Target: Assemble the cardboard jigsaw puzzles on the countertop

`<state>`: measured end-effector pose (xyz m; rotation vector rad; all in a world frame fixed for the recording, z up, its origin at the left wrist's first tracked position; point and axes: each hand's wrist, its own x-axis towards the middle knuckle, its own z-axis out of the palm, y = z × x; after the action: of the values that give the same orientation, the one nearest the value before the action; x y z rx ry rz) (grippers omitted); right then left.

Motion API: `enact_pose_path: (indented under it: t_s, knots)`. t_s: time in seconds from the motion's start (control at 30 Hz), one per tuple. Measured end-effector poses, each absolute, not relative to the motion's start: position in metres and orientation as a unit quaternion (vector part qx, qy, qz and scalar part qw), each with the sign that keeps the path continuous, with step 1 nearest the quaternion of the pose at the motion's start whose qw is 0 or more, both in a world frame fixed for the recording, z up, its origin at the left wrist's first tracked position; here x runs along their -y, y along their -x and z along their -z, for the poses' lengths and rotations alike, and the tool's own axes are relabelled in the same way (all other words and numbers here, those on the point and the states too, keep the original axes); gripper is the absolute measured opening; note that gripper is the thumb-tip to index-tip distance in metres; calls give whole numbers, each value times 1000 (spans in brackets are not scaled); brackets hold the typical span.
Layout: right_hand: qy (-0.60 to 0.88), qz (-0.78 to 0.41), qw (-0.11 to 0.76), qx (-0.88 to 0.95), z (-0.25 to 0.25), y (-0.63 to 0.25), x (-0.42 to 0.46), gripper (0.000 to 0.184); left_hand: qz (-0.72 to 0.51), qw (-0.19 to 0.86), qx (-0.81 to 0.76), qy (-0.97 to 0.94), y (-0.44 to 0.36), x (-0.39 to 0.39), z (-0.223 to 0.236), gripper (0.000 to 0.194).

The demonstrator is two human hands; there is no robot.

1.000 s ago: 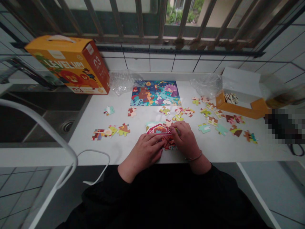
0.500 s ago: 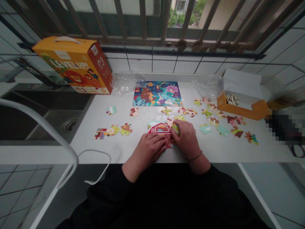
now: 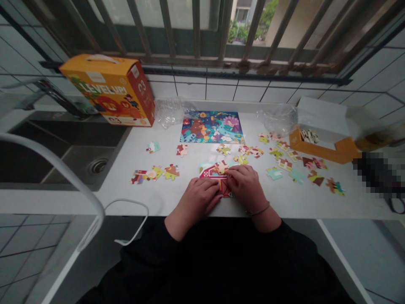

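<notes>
Red barn jigsaw pieces (image 3: 212,172) lie on the white bench (image 3: 109,200) right under my fingers, with the barn's roof and white-crossed window showing just past my left hand (image 3: 199,196). A further red piece (image 3: 225,191) sticks out below, between my two hands. My right hand (image 3: 247,185) rests on the right side of the pieces with its fingers curled down onto them, and my left lies over their lower left side with its fingers curved together. Neither hand is spread open, but I can't tell whether they're pinching the pieces or only pressing on them. A thin bangle (image 3: 257,210) circles my right wrist. Loose colourful jigsaw pieces (image 3: 155,172) sit to my left, and more (image 3: 284,164) spread to my right. Straight ahead lies an assembled blue-green jigsaw with a brown bear (image 3: 211,127). Beyond it stands an orange cardboard "LEVEL UP!" box (image 3: 109,89) at back left, beside a crumpled clear plastic bag (image 3: 172,112). At back right, a second bag (image 3: 276,118) sits beside an open orange-and-white carton (image 3: 319,143) holding more pieces. A steel sink (image 3: 79,156) is set into the bench on my left.
</notes>
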<state>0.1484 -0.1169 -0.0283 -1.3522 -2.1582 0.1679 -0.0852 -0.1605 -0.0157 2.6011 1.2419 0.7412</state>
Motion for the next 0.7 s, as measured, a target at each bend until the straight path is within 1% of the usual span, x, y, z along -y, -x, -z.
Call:
enact_pose_path:
  t_s: [0.17, 0.3, 0.37, 0.53, 0.6, 0.7]
  knots:
    - [506, -69, 291, 809, 28, -148, 118, 16, -259, 36, -488, -833, 121, 161, 17, 28]
    - [513, -75, 289, 805, 27, -148, 118, 16, -276, -39, -570, -773, 182, 159, 22, 27]
    - [520, -82, 282, 802, 25, -147, 118, 16, -255, -69, -619, -740, 214, 160, 23, 34]
    - [532, -97, 271, 796, 22, -147, 119, 17, -189, -65, -712, -673, 271, 169, 20, 50]
    - [532, -100, 270, 796, 22, -147, 119, 17, -163, -41, -705, -689, 285, 173, 17, 57]
    - [530, -102, 267, 799, 23, -148, 118, 17, -143, 3, -672, -727, 304, 176, 13, 57]
